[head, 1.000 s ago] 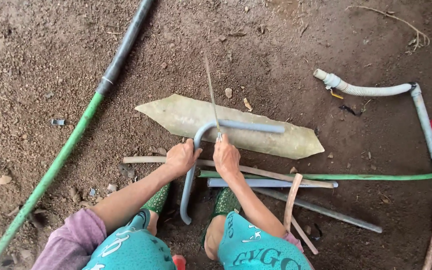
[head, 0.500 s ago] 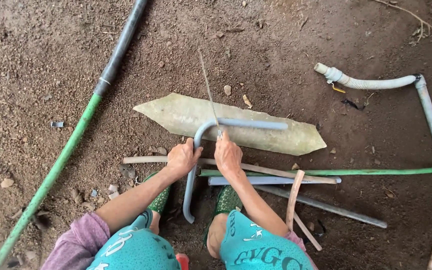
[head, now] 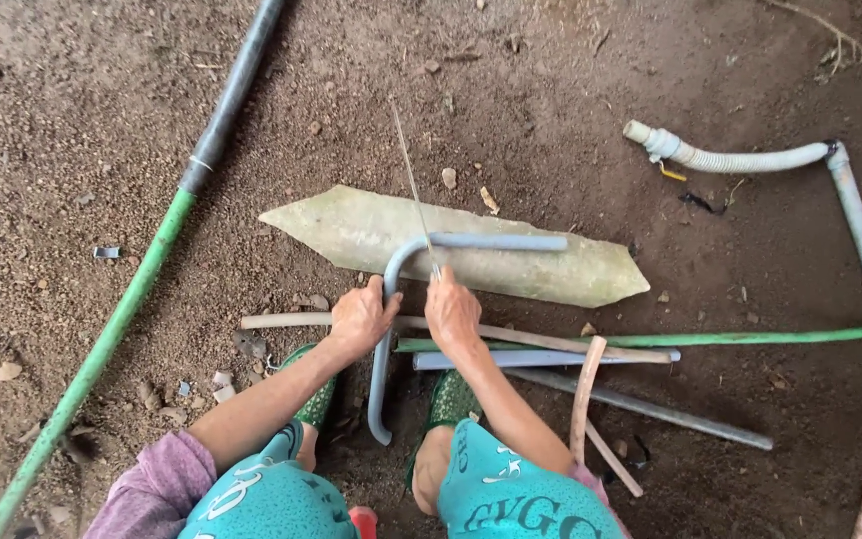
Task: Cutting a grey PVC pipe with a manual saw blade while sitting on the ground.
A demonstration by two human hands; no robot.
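At the centre of the frame a bent grey pipe (head: 403, 299) lies on bare dirt ground (head: 551, 90); its curved upper part rests on a pale, flat slab pointed at both ends (head: 571, 271), and its long leg runs down between the person's knees. The left hand (head: 359, 319) has its grip closed around the pipe just below the bend. The right hand (head: 451, 311), just beside it, has its grip clamped on the lower end of a thin saw blade (head: 413, 185) that stands up across the pipe's bend. Right of the hands lie a green rod (head: 750, 337), a blue-grey tube (head: 541, 357) and several sticks (head: 583, 399). A long green-and-grey hose (head: 142, 279) crosses the left side, and a white corrugated hose (head: 730, 158) sits at the upper right.
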